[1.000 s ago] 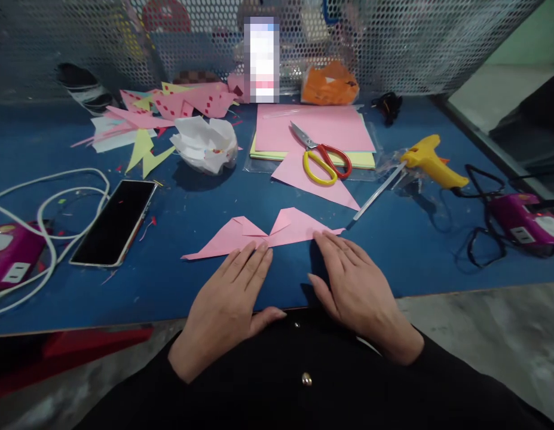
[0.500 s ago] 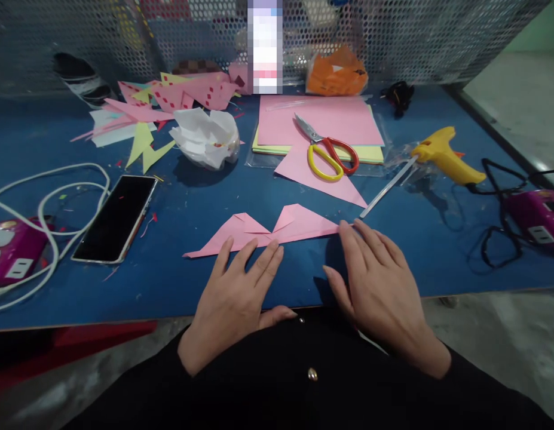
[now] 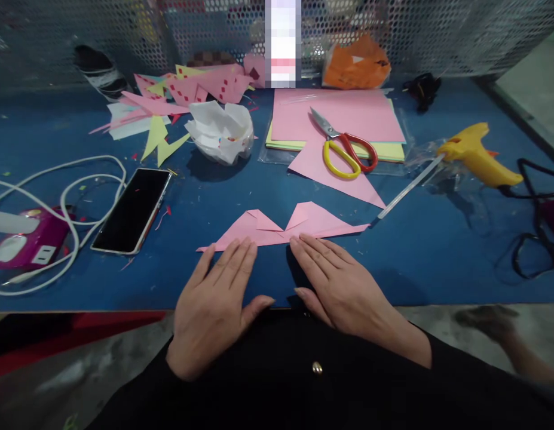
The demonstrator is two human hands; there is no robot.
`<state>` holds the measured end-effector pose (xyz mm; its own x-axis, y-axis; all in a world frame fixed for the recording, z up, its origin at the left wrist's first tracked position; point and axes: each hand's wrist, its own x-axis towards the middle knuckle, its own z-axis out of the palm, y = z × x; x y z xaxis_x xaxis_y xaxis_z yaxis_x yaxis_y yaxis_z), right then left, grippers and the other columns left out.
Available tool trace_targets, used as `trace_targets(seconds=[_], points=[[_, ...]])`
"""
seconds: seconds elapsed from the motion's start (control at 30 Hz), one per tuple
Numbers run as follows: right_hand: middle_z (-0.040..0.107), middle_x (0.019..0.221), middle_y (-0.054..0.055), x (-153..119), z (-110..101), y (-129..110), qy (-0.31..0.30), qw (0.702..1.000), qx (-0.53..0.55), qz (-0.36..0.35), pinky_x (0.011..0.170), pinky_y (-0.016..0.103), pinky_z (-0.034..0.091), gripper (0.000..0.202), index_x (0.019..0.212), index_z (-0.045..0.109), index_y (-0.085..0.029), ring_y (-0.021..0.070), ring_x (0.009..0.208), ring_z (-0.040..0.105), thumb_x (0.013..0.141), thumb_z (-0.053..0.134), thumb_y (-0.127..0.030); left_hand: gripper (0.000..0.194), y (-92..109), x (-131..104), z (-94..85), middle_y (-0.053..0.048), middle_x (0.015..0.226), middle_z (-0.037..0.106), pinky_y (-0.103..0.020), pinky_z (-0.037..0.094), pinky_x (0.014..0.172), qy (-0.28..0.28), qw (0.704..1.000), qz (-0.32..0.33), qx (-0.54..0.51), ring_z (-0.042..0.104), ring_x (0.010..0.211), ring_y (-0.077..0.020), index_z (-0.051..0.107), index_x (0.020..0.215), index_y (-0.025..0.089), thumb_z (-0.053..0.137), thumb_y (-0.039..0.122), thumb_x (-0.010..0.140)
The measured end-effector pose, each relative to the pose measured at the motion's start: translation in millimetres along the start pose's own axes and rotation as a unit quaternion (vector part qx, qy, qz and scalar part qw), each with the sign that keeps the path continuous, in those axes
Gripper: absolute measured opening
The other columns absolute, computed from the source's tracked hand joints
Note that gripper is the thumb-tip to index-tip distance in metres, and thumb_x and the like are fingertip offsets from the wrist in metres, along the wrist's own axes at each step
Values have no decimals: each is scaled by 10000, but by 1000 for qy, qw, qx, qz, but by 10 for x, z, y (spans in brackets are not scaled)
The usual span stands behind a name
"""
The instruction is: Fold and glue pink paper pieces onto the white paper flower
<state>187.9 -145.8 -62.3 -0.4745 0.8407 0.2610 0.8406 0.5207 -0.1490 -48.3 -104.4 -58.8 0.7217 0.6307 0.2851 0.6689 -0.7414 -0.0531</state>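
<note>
A folded pink paper (image 3: 303, 224) with two peaks along its upper side lies flat on the blue table (image 3: 241, 194). The fingertips of my left hand (image 3: 216, 298) rest on its lower left edge, fingers stretched out and thumb apart. My right hand (image 3: 339, 280) lies with extended fingers at the lower edge, just right of the paper's middle. Beyond the folded piece, scissors (image 3: 343, 146) with one yellow and one red handle lie on a stack of coloured paper (image 3: 281, 122) and a loose pink sheet (image 3: 321, 173).
A phone (image 3: 132, 212), white cable and purple power strip (image 3: 39, 239) lie left. Behind are a crumpled white paper in a bowl (image 3: 220, 131) and pink cut-outs (image 3: 209, 86). A yellow glue gun (image 3: 483, 158) is right. A person's foot (image 3: 487, 319) shows below right.
My right hand has slid left along the paper's lower edge, from its right tip to near the middle. My left hand has shifted towards the paper's left end. The camera view has moved slightly.
</note>
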Motion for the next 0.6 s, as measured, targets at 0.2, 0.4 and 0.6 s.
trace_targets(seconds=[0.2, 0.4, 0.6], points=[[512, 1481, 206, 10, -17, 0, -8, 1000, -11, -6, 1122, 478, 445, 575, 1439, 450, 36, 305, 1387, 482, 1025, 378, -357, 628, -117, -322, -113, -166, 1434, 571, -617, 236, 1171, -16, 992, -120, 22, 524, 1337, -360, 422, 1495, 117, 361, 518, 1015], [498, 1489, 216, 12, -9, -33, -15, 1000, -16, -2, 1134, 484, 422, 583, 1447, 440, 36, 310, 1389, 478, 1021, 390, -358, 581, -29, -149, -193, -166, 1429, 578, -592, 324, 1156, 83, 987, -135, 35, 490, 1375, -337, 394, 1513, 140, 525, 319, 976], [516, 1476, 212, 20, 5, -62, -8, 1000, -18, 8, 1146, 482, 409, 541, 1434, 458, 32, 295, 1389, 480, 1005, 392, -290, 594, 158, 261, 58, -188, 1400, 598, -442, 458, 1091, 29, 995, 77, -55, 560, 1312, -290, 493, 1417, 28, 434, 454, 1008]])
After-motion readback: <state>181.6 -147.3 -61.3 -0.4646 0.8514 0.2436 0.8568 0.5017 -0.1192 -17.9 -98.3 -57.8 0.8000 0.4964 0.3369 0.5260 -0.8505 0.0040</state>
